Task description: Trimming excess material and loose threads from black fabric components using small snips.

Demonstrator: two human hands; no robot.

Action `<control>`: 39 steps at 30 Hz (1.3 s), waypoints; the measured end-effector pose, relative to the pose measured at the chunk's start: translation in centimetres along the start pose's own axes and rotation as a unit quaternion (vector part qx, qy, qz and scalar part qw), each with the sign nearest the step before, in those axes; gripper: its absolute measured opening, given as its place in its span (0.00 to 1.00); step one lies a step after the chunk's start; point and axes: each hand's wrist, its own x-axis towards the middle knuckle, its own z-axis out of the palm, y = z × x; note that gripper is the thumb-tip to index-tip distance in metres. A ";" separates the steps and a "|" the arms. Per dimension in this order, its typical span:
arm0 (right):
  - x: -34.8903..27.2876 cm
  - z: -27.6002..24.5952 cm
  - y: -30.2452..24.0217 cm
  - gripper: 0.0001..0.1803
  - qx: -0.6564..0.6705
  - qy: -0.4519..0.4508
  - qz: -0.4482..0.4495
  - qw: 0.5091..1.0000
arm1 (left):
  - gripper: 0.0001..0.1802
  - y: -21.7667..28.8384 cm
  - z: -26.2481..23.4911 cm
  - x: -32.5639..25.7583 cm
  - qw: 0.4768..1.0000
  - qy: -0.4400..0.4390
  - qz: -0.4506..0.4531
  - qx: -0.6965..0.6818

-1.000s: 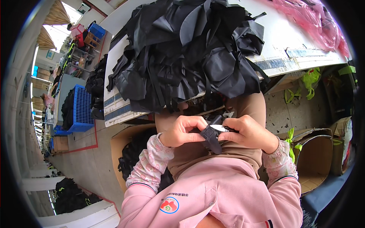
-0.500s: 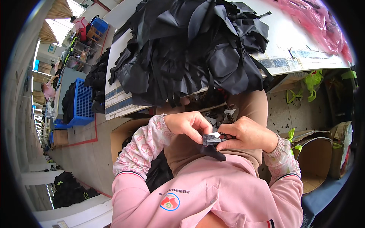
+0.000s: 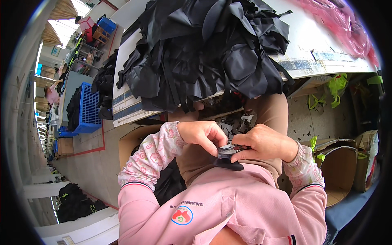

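Note:
My left hand point(image 3: 202, 135) is closed, thumb and fingers pinching a small black fabric piece point(image 3: 228, 164) above my lap. The piece hangs down toward the pink shirt front. My right hand point(image 3: 265, 143) is wrapped round a pair of thread snips point(image 3: 229, 149) with pale metal blades, whose tips point left to the edge of the piece, close to my left fingertips. Whether the blades touch the fabric cannot be made out. Beyond my hands, a large heap of black fabric pieces point(image 3: 196, 61) covers the near part of the white table and hangs over its edge.
The white table point(image 3: 300, 41) has a worn, taped edge. Pink plastic film point(image 3: 337, 28) lies at its far right. Cardboard boxes point(image 3: 339, 175) stand at my right, a green bag point(image 3: 337, 90) hangs under the table, and a blue crate point(image 3: 89, 108) stands to the left. Scraps litter the floor.
The snips and the black piece have tilted slightly between my hands, and the hanging end of the piece sits a little higher. Both hands stay in nearly the same place.

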 end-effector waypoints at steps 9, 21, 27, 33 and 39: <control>-0.5 -0.5 1.0 0.22 0.019 0.003 0.045 0.999 | 0.07 0.1 0.4 0.0 1.000 0.023 -0.015 -0.007; -0.2 3.2 -0.4 0.21 -0.094 0.250 0.120 0.956 | 0.09 -1.9 2.7 1.2 0.881 0.416 0.223 -0.033; -0.1 2.6 -0.2 0.19 -0.039 0.248 0.133 0.959 | 0.08 -1.1 3.4 1.1 0.882 0.400 0.248 0.032; -0.6 1.9 0.0 0.21 0.076 0.199 0.182 0.960 | 0.07 -1.4 3.3 1.1 0.877 0.408 0.246 0.060; -0.2 2.6 0.0 0.21 -0.003 0.239 0.147 0.960 | 0.07 -1.5 3.6 1.3 0.880 0.411 0.236 0.044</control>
